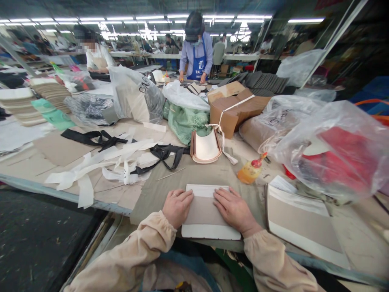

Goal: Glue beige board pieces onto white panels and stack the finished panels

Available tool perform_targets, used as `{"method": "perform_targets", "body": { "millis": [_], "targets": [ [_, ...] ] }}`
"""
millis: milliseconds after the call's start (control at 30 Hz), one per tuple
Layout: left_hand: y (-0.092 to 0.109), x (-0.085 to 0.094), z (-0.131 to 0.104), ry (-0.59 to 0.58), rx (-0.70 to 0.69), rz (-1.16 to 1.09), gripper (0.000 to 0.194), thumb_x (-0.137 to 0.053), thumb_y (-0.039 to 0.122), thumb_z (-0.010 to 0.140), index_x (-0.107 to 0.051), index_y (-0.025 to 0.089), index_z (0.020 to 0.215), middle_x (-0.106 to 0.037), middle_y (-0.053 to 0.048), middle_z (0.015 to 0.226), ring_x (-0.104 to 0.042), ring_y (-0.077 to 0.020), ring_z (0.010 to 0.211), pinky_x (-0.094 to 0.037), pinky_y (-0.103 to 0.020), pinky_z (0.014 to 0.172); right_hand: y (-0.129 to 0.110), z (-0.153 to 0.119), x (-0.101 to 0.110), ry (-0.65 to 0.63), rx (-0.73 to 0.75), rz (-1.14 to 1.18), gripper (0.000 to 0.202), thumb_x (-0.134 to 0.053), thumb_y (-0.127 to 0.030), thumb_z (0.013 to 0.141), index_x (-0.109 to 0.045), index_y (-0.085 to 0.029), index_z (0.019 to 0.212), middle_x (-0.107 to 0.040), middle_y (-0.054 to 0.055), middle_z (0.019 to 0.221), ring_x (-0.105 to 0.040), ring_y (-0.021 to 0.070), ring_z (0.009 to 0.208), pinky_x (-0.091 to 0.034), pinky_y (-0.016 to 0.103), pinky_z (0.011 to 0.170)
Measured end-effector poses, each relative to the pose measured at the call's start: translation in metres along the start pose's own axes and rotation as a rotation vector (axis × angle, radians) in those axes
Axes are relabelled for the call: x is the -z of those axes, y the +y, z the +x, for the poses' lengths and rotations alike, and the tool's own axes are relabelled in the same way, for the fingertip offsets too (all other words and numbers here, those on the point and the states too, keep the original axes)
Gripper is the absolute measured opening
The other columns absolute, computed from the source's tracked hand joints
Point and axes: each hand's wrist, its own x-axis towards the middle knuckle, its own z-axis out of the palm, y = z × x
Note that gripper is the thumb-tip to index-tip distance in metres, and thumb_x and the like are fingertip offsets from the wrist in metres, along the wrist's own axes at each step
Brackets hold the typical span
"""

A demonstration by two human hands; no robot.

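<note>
A beige panel with white bands along its far and near edges (pixel 204 211) lies flat in front of me. My left hand (pixel 178 206) rests on its left edge, fingers stretched out. On the panel's upper right part lies my right hand (pixel 232 209), its fingers flat and spread a little. Under the panel is a grey-green sheet (pixel 164 194). Just beyond stands a stack of curved cream pieces (pixel 206 146) tied with a white strip. A yellow glue bottle (pixel 249 172) with a red top is ahead of my right hand.
Similar beige panels (pixel 304 227) lie to the right. White strips (pixel 91 174) and black strips (pixel 165 156) are strewn at left. Plastic bags (pixel 343 146) and a brown cardboard bundle (pixel 235 107) stand farther back. A person in a blue apron (pixel 199 61) works across the table.
</note>
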Motion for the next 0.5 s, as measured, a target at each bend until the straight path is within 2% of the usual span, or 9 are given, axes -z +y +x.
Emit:
{"method": "perform_targets", "body": {
  "millis": [133, 500],
  "targets": [
    [-0.002, -0.002, -0.001, 0.015, -0.019, 0.028, 0.027, -0.05, 0.017, 0.083, -0.062, 0.021, 0.107, -0.063, -0.004, 0.117, -0.053, -0.0254, 0.098, -0.038, -0.042, 0.083, -0.001, -0.007, 0.001, 0.048, -0.058, -0.047, 0.029, -0.044, -0.024, 0.091, -0.059, -0.014, 0.113, -0.059, 0.01, 0.118, -0.051, 0.0215, 0.111, -0.034, 0.042, 0.103],
    [-0.006, -0.009, -0.003, 0.05, -0.053, 0.068, 0.028, -0.051, 0.018, 0.083, -0.062, 0.021, 0.109, -0.063, -0.004, 0.116, -0.054, -0.0245, 0.097, -0.043, -0.039, 0.077, 0.0, -0.015, -0.007, 0.098, -0.072, -0.083, 0.029, -0.046, -0.024, 0.09, -0.056, -0.013, 0.115, -0.058, 0.009, 0.118, -0.051, 0.0214, 0.111, -0.038, 0.042, 0.1]
  ]
}}
